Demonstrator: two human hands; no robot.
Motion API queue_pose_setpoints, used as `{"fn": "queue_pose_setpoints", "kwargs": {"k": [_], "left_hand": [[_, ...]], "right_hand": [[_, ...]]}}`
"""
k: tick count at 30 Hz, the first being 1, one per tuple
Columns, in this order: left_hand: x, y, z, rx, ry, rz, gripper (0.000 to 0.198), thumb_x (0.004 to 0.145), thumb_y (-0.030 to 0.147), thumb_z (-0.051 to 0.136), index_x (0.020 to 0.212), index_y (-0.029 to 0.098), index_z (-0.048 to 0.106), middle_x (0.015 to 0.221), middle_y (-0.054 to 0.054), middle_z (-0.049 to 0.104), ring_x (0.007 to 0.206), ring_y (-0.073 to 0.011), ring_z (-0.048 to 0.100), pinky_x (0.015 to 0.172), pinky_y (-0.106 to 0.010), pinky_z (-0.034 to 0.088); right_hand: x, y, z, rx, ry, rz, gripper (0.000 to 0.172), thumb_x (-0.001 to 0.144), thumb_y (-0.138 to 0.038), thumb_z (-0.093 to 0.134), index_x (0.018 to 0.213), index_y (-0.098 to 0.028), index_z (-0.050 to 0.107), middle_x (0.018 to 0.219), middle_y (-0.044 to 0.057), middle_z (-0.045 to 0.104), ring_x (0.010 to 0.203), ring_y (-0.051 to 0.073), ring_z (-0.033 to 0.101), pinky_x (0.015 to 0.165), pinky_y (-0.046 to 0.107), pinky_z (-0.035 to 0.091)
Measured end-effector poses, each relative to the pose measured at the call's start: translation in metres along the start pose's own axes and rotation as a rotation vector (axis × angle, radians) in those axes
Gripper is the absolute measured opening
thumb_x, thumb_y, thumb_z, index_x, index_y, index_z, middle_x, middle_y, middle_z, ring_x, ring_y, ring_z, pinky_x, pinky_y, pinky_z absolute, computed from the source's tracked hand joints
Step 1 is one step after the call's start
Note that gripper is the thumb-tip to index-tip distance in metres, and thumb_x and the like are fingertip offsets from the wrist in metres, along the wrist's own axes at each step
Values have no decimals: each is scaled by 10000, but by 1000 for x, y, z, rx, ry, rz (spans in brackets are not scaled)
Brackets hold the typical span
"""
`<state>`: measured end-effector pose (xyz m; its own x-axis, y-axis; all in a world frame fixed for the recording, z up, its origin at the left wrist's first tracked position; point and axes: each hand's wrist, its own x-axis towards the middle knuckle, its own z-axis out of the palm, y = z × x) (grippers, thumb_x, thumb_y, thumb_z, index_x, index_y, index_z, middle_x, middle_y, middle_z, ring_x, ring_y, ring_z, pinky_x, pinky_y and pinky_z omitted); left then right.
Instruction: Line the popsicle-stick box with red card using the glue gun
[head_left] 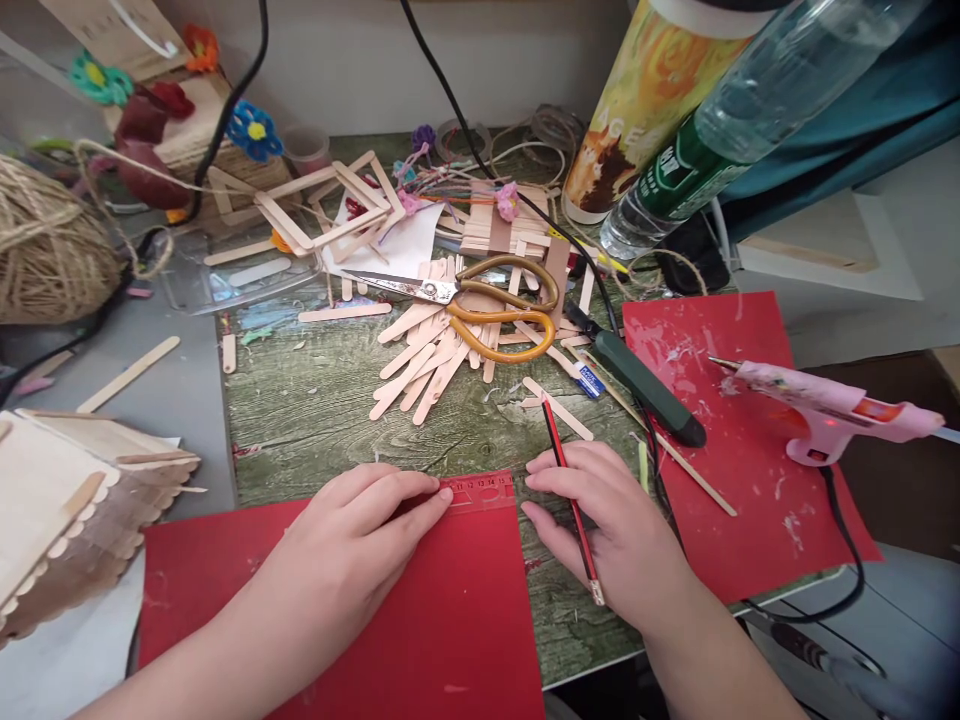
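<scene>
Fingers bent and close together, my left hand (pixel 367 540) grips and presses a see-through red ruler (pixel 484 492) along the far edge of a red sheet (pixel 420 630). Much of the ruler is covered by that hand; its numbered right end shows near the sheet's right corner. My right hand (pixel 600 515), just right of the sheet, holds a red and black pencil (pixel 556 440) between its fingers. The pencil's point faces away from me and its blunt end lies over my palm. Thumb and forefinger are apart, near the ruler's end.
Beyond my hands lie scissors (pixel 502 310) on a heap of craft sticks (pixel 420 370), a dark green cutter (pixel 649 385) and an eraser (pixel 590 380). A pink glue gun (pixel 840 405), its light lit, rests on another red sheet (pixel 697 330). A stick model (pixel 82 520) stands left; a bottle (pixel 697 160) stands back right.
</scene>
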<state>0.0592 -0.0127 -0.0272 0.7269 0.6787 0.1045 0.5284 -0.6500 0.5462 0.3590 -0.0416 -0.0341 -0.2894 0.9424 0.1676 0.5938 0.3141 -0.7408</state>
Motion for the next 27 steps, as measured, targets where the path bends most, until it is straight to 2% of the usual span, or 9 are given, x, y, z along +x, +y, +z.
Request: {"fn": "queue_pose_setpoints", "kwargs": {"k": [8,17,22,27], "left_hand": [[-2,0,1,-3,-18,-17,474,1037,43,539,1466,216,639,1353,-116,698,1163,-247,632,997,-417,522],[-5,3,0,66,-49,5,507,1017,1,517,1492,161,595,1377,-131,692,1181,-268,597,986,-432,535],[-7,5,-2,82,-25,7,399,1033,40,542,1407,141,636,1380,-131,695,1194,-262,611,1008,-427,544],[-6,10,-5,122,-17,4,314,1069,103,502,1324,131,684,1251,-134,719,1122,-247,643,957,-394,551]], "right_hand": [[1,0,0,-2,-4,-1,305,945,-60,713,1168,-260,653,1105,70,723,1035,242,661,909,419,552],[-1,2,0,-6,-7,-2,299,954,-77,710,1168,-278,652,1097,75,726,1022,256,666,868,450,578],[-1,0,1,-26,1,-4,286,954,-73,703,1155,-271,659,1093,79,727,1014,254,671,881,453,574],[0,-2,2,-34,6,4,279,953,-67,698,1141,-270,659,1085,76,728,1024,253,668,892,448,563]]}}
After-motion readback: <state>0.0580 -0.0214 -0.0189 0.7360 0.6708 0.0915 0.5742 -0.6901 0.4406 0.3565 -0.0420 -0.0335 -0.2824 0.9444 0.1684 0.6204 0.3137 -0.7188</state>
